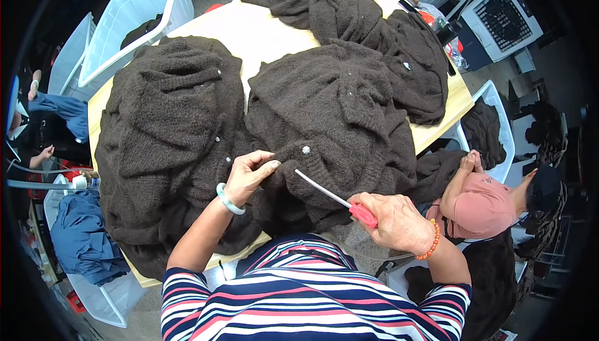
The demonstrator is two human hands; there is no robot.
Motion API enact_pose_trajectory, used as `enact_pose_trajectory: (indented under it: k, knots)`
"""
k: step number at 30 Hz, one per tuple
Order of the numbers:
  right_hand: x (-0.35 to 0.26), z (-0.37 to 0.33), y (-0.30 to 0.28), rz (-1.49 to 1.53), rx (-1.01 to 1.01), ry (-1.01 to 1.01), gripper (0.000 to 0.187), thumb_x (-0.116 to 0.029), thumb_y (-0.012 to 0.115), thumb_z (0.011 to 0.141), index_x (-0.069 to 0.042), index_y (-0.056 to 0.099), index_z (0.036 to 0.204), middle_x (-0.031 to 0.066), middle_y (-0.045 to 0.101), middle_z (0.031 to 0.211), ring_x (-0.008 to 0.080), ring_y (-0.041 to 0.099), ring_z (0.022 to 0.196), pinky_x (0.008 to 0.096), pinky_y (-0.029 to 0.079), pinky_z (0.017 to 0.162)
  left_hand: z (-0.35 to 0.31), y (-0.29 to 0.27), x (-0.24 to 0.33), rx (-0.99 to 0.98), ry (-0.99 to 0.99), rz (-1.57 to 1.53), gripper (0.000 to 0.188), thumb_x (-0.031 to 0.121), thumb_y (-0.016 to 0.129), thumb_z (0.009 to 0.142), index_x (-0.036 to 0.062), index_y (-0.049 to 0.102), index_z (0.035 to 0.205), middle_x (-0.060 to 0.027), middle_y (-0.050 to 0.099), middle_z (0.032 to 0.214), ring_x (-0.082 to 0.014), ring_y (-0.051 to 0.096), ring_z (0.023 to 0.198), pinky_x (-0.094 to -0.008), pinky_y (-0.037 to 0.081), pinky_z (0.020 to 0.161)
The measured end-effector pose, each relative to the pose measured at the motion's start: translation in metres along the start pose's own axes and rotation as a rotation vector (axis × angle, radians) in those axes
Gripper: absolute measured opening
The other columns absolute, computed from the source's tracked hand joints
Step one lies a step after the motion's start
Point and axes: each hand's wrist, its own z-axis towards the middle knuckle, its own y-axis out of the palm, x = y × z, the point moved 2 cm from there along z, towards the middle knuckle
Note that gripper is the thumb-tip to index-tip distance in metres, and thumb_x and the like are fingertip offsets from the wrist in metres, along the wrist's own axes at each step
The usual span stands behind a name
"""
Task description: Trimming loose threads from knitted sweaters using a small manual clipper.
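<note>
My left hand [246,175] pinches the edge of a dark brown knit garment [324,97] between thumb and fingers. A round, shiny pale button [306,150] sits on the fabric just right of these fingers. In my right hand [393,219] is a red-handled tool [363,214] with a long, thin metal shaft. Its tip points up and left, close to the pinched edge; whether it touches the cloth I cannot tell. On the left lies another heap of the same brown knit [162,110], with several small shiny buttons along its right side.
More brown knit [324,10] lies at the far side of the pale wooden table [256,26]. White bins [150,13] stand beyond the far left edge. Blue cloth [84,235] fills a bin at the left. A person in a pink top [480,207] sits at the right.
</note>
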Motion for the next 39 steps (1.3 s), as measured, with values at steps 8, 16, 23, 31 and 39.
enact_pose_trajectory:
  k: [8, 16, 23, 31, 39]
  knots:
    - [0.003, 0.000, -0.004, -0.023, 0.007, -0.033, 0.030, -0.010, 0.065, 0.082, -0.008, 0.056, 0.111, 0.0153, 0.067, 0.087, 0.0350, 0.067, 0.081, 0.0438, 0.054, 0.068, -0.021, 0.012, 0.028, -0.035, -0.083, -0.320, 0.014, 0.008, 0.065, 0.093, 0.0027, 0.064, 0.106, 0.0016, 0.066, 0.090, -0.0045, 0.059, 0.079, -0.0191, 0.047, 0.071]
    - [-0.009, -0.008, -0.010, -0.034, -0.073, -0.037, 0.027, -0.016, 0.065, 0.086, -0.007, 0.059, 0.110, 0.0160, 0.069, 0.088, 0.0348, 0.068, 0.079, 0.0414, 0.054, 0.066, -0.038, 0.023, 0.037, -0.037, 0.010, -0.203, 0.018, 0.000, 0.067, 0.089, 0.0005, 0.063, 0.107, -0.0002, 0.068, 0.094, -0.0058, 0.062, 0.083, -0.0193, 0.049, 0.076]
    - [-0.014, -0.012, -0.009, -0.185, -0.227, 0.043, 0.037, -0.015, 0.065, 0.079, -0.009, 0.057, 0.114, 0.0163, 0.068, 0.081, 0.0355, 0.067, 0.073, 0.0442, 0.054, 0.065, -0.043, 0.030, 0.035, 0.032, 0.095, 0.205, 0.017, -0.004, 0.067, 0.085, -0.0023, 0.067, 0.102, 0.0029, 0.066, 0.087, -0.0016, 0.057, 0.077, -0.0172, 0.047, 0.069]
    - [-0.011, -0.014, -0.005, -0.120, -0.234, -0.015, 0.035, -0.014, 0.063, 0.079, -0.008, 0.058, 0.113, 0.0166, 0.067, 0.083, 0.0365, 0.067, 0.075, 0.0450, 0.054, 0.066, -0.039, 0.035, 0.034, -0.074, 0.064, 0.205, 0.032, -0.004, 0.066, 0.085, -0.0015, 0.062, 0.116, 0.0018, 0.065, 0.095, -0.0037, 0.059, 0.083, -0.0192, 0.050, 0.076]
    - [0.006, -0.026, -0.004, -0.022, -0.055, 0.026, 0.026, -0.016, 0.063, 0.086, -0.007, 0.058, 0.110, 0.0160, 0.068, 0.086, 0.0350, 0.067, 0.078, 0.0437, 0.054, 0.066, -0.019, 0.050, 0.022, -0.161, -0.096, -0.038, 0.034, 0.005, 0.071, 0.088, 0.0000, 0.059, 0.119, -0.0001, 0.066, 0.105, -0.0047, 0.059, 0.091, -0.0204, 0.050, 0.081]
